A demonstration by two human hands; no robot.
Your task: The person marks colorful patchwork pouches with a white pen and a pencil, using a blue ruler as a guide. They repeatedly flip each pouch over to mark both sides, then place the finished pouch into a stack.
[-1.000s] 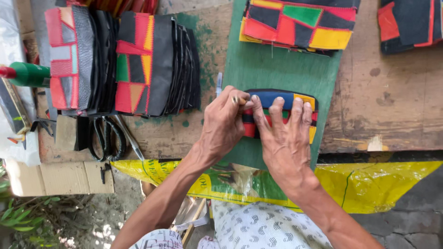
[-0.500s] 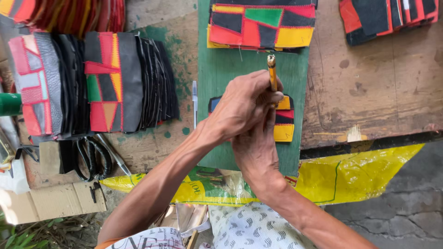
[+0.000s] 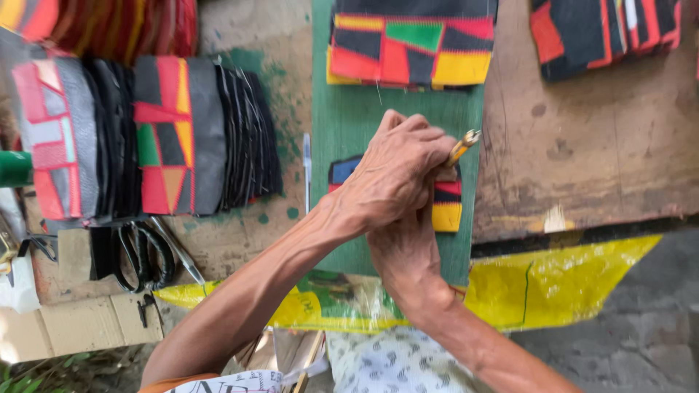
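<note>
Overhead, left hand (image 3: 397,175) fingers gripping yellow-handled tool (image 3: 463,145), right hand (image 3: 404,244) beneath — fingers hidden, cannot tell — patchwork piece (image 3: 445,207)

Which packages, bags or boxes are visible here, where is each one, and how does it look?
Plastic sack: draped over the table's near edge, flattened, yellow with green and red print.
Cardboard box: bottom left, below the scissors, flat, plain brown.
No screens or signs show.

The left hand (image 3: 397,175) is now gripping a yellow tool (image 3: 463,147), tilting it lower than before, covering the right hand (image 3: 404,244) on the patchwork piece (image 3: 445,207).
</note>
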